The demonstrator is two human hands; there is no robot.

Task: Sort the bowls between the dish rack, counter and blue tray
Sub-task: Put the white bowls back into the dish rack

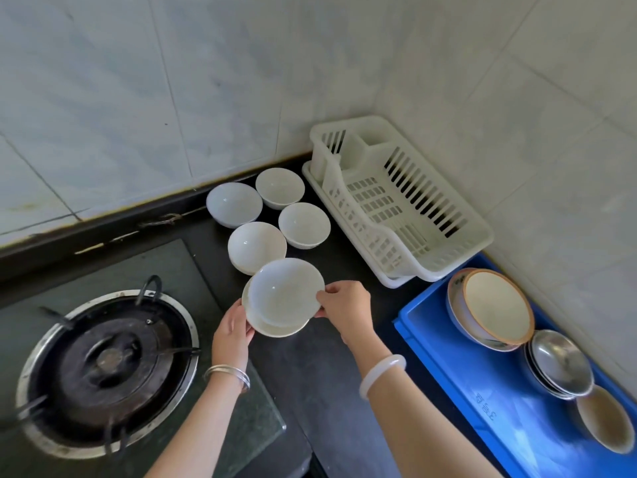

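Embossed characters [485, 406] on blue tray [444, 343], illegible

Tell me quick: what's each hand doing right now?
Left hand: grips the left rim of the nested white bowls.
Right hand: pinches their right rim.

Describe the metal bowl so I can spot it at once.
Find the blue tray at the right, beside the white dish rack. In it, the metal bowl sits between a brown-rimmed bowl and a pale bowl. It alone is shiny steel.
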